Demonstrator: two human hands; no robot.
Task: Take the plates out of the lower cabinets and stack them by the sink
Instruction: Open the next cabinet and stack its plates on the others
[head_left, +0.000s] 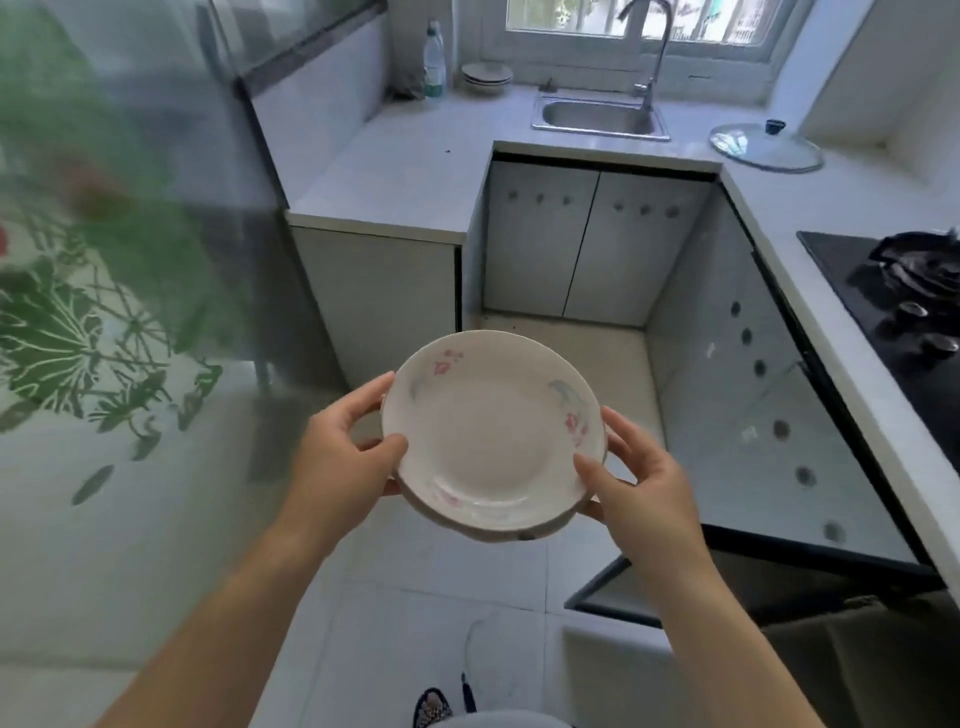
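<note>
A white-topped kitchen desk (405, 171) ran in a U round a pale tiled floor (447, 582), with a steel sink (597, 117) under a window at 12 o'clock. At 11 o'clock from the sink, a small stack of pale plates (487, 78) sat on the desk just beside a clear plastic bottle (434, 62). A round glass lid (766, 148) lay at the sink's 3 o'clock, and a black gas hob (904, 306) sat further along that side.

Over the floor, near the middle of the view, both hands held up a white round ceramic plate with pink and blue flowers (493, 441). The rim of another plate showed beneath it. The left hand (337, 462) clasped the rim at 9 o'clock, thumb on top. The right hand (639, 488) clasped it at 4 o'clock, likewise. The white lower cabinet doors (597, 244) under the sink stood closed.
</note>
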